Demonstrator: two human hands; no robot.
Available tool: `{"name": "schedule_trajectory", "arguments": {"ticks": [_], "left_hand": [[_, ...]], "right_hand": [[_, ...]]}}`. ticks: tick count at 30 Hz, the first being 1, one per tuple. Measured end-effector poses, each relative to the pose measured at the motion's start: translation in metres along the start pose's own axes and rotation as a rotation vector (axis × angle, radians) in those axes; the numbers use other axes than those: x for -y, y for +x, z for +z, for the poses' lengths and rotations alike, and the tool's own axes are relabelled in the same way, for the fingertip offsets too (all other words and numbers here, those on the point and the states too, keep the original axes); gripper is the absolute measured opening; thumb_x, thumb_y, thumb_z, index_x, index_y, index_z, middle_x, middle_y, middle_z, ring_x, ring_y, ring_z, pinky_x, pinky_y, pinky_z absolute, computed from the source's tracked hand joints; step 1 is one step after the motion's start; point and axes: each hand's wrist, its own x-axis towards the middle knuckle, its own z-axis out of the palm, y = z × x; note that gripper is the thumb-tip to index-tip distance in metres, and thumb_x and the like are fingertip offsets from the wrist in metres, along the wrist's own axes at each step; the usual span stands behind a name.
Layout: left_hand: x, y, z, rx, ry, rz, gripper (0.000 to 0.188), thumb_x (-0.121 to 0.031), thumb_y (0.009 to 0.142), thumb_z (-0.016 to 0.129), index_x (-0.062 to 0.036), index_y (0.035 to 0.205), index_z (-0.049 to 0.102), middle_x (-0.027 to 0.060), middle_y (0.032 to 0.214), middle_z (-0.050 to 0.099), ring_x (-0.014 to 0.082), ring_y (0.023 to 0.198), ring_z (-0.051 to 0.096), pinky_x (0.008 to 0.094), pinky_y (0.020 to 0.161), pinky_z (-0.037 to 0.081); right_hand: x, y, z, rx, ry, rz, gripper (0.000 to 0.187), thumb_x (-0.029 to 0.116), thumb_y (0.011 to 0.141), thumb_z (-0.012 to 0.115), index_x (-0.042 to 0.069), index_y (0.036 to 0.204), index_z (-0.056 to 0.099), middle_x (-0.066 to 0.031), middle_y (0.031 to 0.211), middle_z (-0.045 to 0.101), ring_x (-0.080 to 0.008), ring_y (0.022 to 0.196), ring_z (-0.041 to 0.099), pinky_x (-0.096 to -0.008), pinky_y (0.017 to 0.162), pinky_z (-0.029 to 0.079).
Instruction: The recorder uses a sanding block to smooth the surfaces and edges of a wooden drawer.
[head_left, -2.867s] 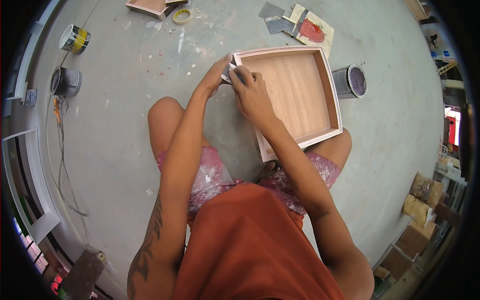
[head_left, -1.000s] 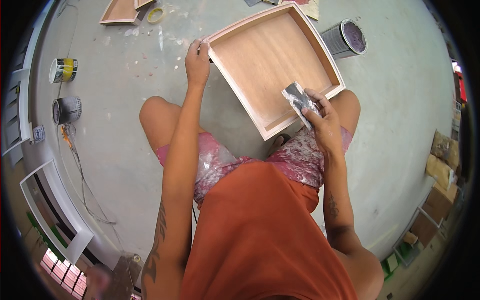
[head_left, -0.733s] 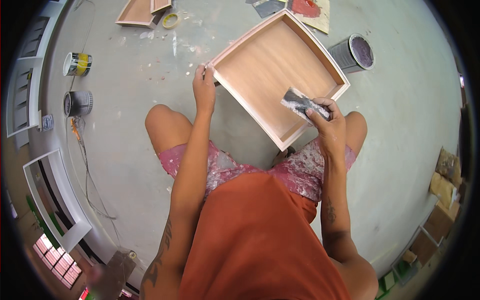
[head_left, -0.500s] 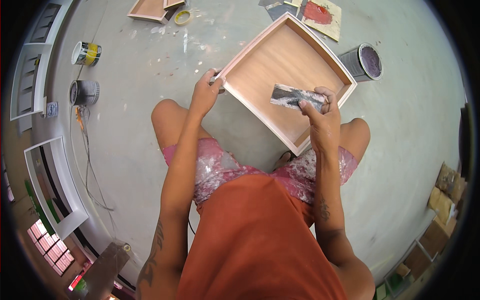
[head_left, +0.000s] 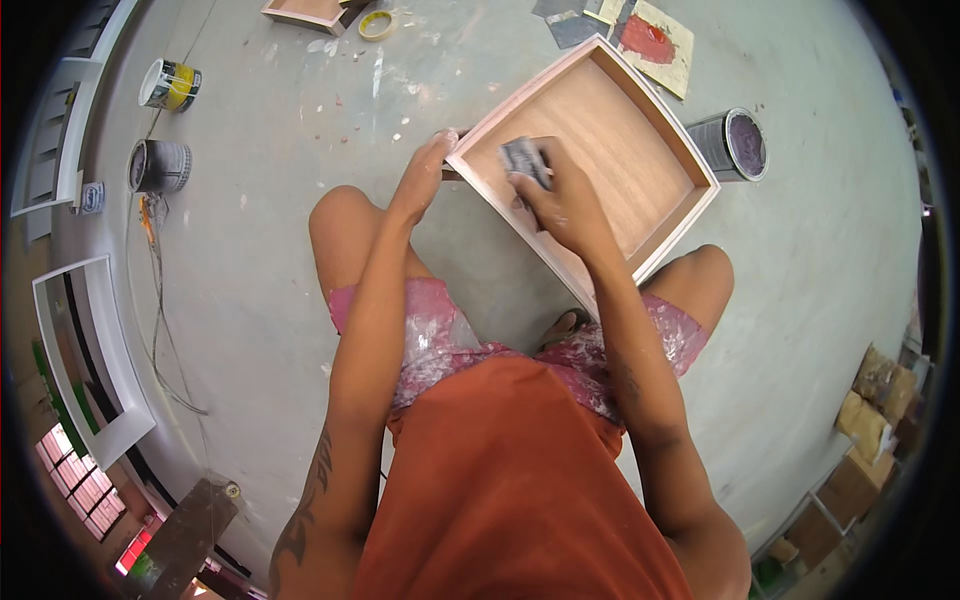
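Note:
A shallow wooden drawer (head_left: 643, 170), open side up, is tilted in front of my legs. At its left corner my left hand (head_left: 426, 172) grips the outer side, its fingertips partly hidden behind the wood. My right hand (head_left: 562, 205) is over the drawer's near left side, fingers closed around a worn, grey-and-white piece of sandpaper (head_left: 522, 161). Motion smears the sandpaper, and whether it touches the wood I cannot tell.
Beyond the drawer's right side stands a paint can (head_left: 742, 146). Two more cans, one yellow and black (head_left: 172, 86) and one grey (head_left: 160, 166), are at the left. A tape roll (head_left: 376, 26), another wooden box (head_left: 305, 12) and a red-smeared board (head_left: 655, 45) lie farther off.
My right hand has moved left and away from me with the sandpaper, from above the drawer's middle to near its left corner. The left hand still holds that corner.

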Motion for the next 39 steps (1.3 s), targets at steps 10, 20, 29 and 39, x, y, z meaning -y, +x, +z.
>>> {"name": "schedule_trajectory", "arguments": {"ticks": [10,20,29,39], "left_hand": [[-0.005,-0.002,0.013,0.055,-0.168,-0.175,0.059,-0.041,0.113,0.031,-0.0029,0.150,0.056,0.0101,0.109,0.070,0.0196,0.092,0.068,0.0355,0.079,0.059],[0.009,0.002,0.018,0.099,-0.174,-0.116,0.060,-0.042,0.112,0.027,-0.0107,0.152,0.058,0.0058,0.100,0.069,0.0156,0.080,0.064,0.0302,0.065,0.053],[0.002,0.001,0.016,0.141,-0.144,-0.117,0.061,-0.044,0.112,0.026,-0.0088,0.153,0.056,0.0048,0.096,0.068,0.0156,0.076,0.063,0.0303,0.064,0.051],[-0.003,0.003,0.012,0.147,-0.177,-0.139,0.058,-0.039,0.112,0.028,-0.0043,0.146,0.060,0.0066,0.093,0.067,0.0168,0.073,0.060,0.0316,0.067,0.051]], "right_hand": [[0.006,0.015,0.045,-0.070,-0.857,-0.205,0.026,0.026,0.097,0.070,0.001,0.103,0.064,-0.0225,0.093,0.073,-0.0455,0.090,0.069,-0.0539,0.082,0.052],[0.000,0.017,0.067,-0.145,-0.691,-0.159,0.025,0.026,0.099,0.067,0.002,0.106,0.064,-0.0263,0.096,0.072,-0.0461,0.091,0.069,-0.0546,0.081,0.052],[-0.001,0.030,0.062,-0.101,-0.707,-0.111,0.028,0.029,0.098,0.064,0.001,0.103,0.063,-0.0280,0.089,0.072,-0.0494,0.086,0.068,-0.0543,0.077,0.051],[-0.002,0.037,0.063,-0.108,-0.609,-0.153,0.028,0.028,0.096,0.066,0.001,0.102,0.067,-0.0273,0.088,0.072,-0.0457,0.086,0.070,-0.0488,0.076,0.053]]}}
